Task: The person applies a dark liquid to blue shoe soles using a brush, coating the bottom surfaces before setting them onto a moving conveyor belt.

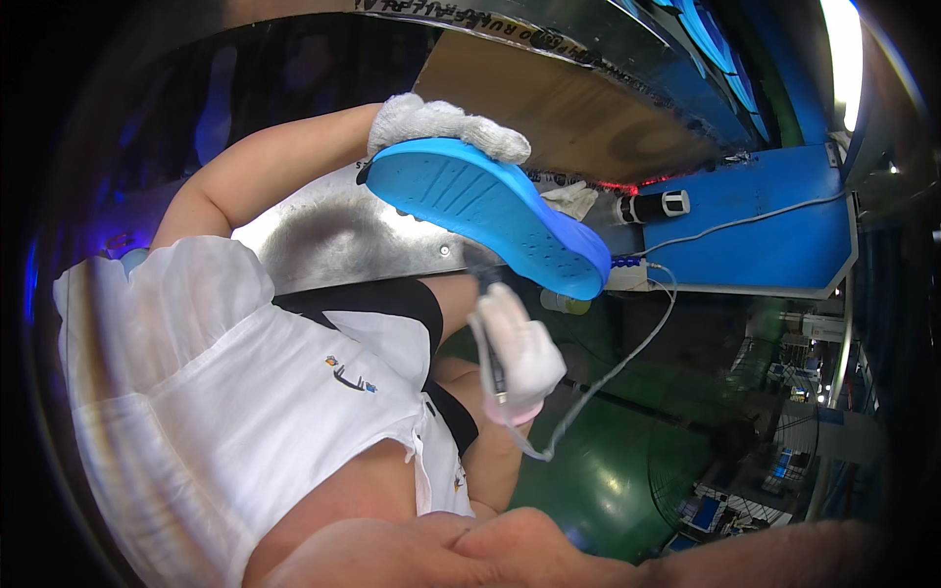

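Note:
My left hand, in a white knitted glove, grips a blue shoe sole along its upper edge. The sole is tilted, with its grooved and dotted face turned toward the view. At its left end is a small black piece. Below the sole, my right hand, in a white glove with a pink cuff, is closed around a slim black pen-like tool. A thin pale cord loops away from that tool. Motion blurs the tool's tip, and I cannot tell whether it touches the sole.
Behind the sole is a shiny metal work surface beside a brown board. A black-and-white cylindrical item and a pale cloth or glove lie near a blue panel. A fan guard stands over the green floor.

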`<state>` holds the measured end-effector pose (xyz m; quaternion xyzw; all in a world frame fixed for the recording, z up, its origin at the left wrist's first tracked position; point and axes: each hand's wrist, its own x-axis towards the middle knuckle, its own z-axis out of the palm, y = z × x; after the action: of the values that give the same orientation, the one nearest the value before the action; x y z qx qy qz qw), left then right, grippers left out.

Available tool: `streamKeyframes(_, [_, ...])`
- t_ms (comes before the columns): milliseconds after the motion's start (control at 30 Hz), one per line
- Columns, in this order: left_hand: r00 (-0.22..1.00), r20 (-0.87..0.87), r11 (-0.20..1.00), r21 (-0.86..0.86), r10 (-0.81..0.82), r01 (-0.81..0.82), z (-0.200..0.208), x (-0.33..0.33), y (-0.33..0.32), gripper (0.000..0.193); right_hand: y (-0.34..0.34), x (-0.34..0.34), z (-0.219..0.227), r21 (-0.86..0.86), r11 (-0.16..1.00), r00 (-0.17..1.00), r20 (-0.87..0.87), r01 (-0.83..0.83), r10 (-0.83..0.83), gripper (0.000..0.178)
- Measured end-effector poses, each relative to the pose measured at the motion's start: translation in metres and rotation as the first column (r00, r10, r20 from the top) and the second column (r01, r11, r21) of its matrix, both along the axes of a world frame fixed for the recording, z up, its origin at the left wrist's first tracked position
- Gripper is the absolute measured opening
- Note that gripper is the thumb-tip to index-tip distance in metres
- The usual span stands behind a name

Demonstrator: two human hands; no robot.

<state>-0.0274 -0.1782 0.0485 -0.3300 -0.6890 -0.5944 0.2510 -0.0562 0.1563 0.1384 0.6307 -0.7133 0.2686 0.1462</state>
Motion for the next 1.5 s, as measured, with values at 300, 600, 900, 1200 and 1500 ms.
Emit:
streamKeyframes(300, [0.957, 0.279, 0.989, 0.100, 0.078, -0.110, 0.002, 0.031, -0.021, 0.059, -0.006, -0.011, 0.003, -0.113, 0.975, 0.976, 0.089, -0.190, 0.200, 0.032])
streamKeyframes(600, [0.806, 0.592, 0.937, 0.286, -0.010, -0.198, 0.046, 0.042, -0.018, 0.053, 0.004, -0.037, -0.011, -0.429, 0.900, 0.962, 0.269, 0.074, 0.049, 0.036])
streamKeyframes(900, [0.829, 0.444, 0.532, 0.818, -0.341, -0.219, 0.154, 0.132, 0.052, 0.088, 0.007, -0.016, -0.027, -0.464, 0.882, 0.770, 0.533, -0.082, 0.352, 0.033])
streamKeyframes(1200, [0.817, 0.409, 0.410, 0.718, 0.407, -0.563, 0.192, 0.179, 0.012, 0.082, -0.024, -0.003, -0.039, -0.407, 0.912, 0.814, 0.509, -0.058, 0.279, 0.025])
streamKeyframes(1500, [-0.420, -0.656, -0.749, -0.360, 0.627, -0.557, 0.285, 0.303, -0.100, 0.029, -0.018, -0.008, -0.058, -0.373, 0.928, 0.651, 0.705, 0.002, 0.282, 0.030])
